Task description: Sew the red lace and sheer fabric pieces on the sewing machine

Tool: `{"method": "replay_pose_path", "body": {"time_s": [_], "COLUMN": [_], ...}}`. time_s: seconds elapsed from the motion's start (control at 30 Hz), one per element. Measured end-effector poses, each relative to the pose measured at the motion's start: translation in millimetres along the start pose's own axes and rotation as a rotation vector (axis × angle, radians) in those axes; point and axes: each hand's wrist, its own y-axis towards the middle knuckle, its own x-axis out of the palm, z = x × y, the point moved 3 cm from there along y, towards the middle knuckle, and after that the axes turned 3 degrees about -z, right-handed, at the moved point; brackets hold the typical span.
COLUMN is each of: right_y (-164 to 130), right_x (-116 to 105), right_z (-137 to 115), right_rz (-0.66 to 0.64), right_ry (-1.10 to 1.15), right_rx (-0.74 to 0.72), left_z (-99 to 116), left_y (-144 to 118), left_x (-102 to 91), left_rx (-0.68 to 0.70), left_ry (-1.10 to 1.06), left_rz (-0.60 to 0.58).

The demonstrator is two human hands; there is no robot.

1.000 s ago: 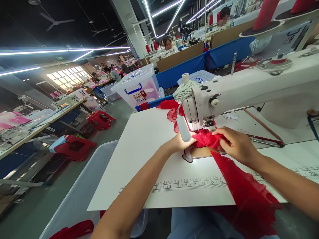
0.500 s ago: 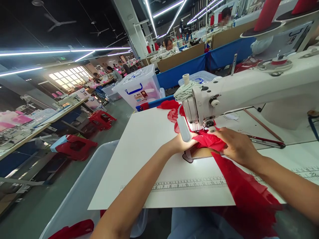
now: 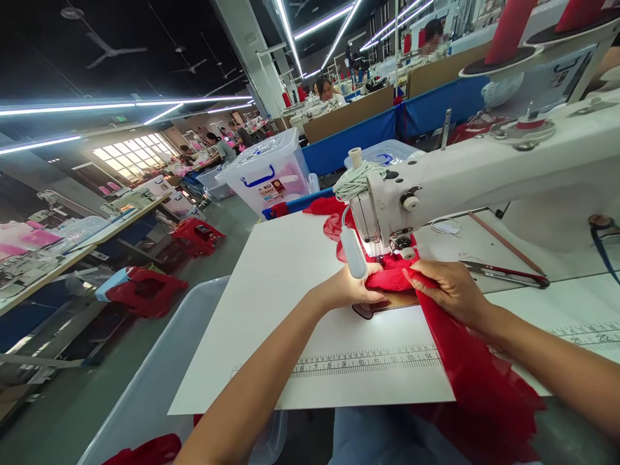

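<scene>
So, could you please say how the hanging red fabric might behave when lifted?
The red fabric is probably floppy, since it drapes off the table. It looks light, being sheer near its lower end. It may bunch easily, given folds by the right hand.

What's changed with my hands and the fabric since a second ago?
Your right hand has eased left and toward you, now pinching the sheer red fabric at its hanging strip's top. Your left hand now shows its thumb beside the fabric's near edge. The sewing machine and lidded storage box stayed put.
</scene>
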Motion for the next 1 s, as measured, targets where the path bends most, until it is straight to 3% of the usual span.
{"method": "replay_pose_path", "body": {"time_s": [0.1, 0.27, 0.37, 0.47, 0.6, 0.77, 0.9, 1.0], "right_y": [-0.1, -1.2, -3.1, -6.7, -13.1, -14.5, -11.6, -10.9], "right_x": [0.4, 2.7, 2.9, 4.3, 9.2, 14.1, 16.9, 17.4], "right_z": [-0.2, 3.9, 5.4, 5.5, 5.8, 3.9, 2.0, 3.6], "right_rz": [-0.005, 0.001, 0.012, -0.064, -0.208, -0.186, -0.178, -0.23], "right_ry": [0.005, -0.034, -0.067, -0.104, -0.271, -0.502, -0.581, -0.54], "right_rx": [-0.011, -0.041, -0.127, -0.25, -0.362, -0.392, -0.397, -0.397], "left_z": [-1.6, -5.3, -8.9, -12.5, -20.1, -25.6, -19.7, -7.7], "left_y": [1.8, 3.7, 1.1, -3.4, -6.8, -5.8, -8.9, -17.0], "left_x": [6.1, 8.5, 13.2, 23.4, 37.8, 44.9, 44.6, 42.1], "left_rx": [0.008, 0.107, 0.163, 0.216, 0.256, 0.371, 0.371, 0.364], "left_ry": [-0.007, 0.316, 0.421, 0.528, 0.627, 0.837, 0.904, 0.885], "left_rz": [0.053, 0.225, 0.267, 0.309, 0.359, 0.435, 0.441, 0.379]}}
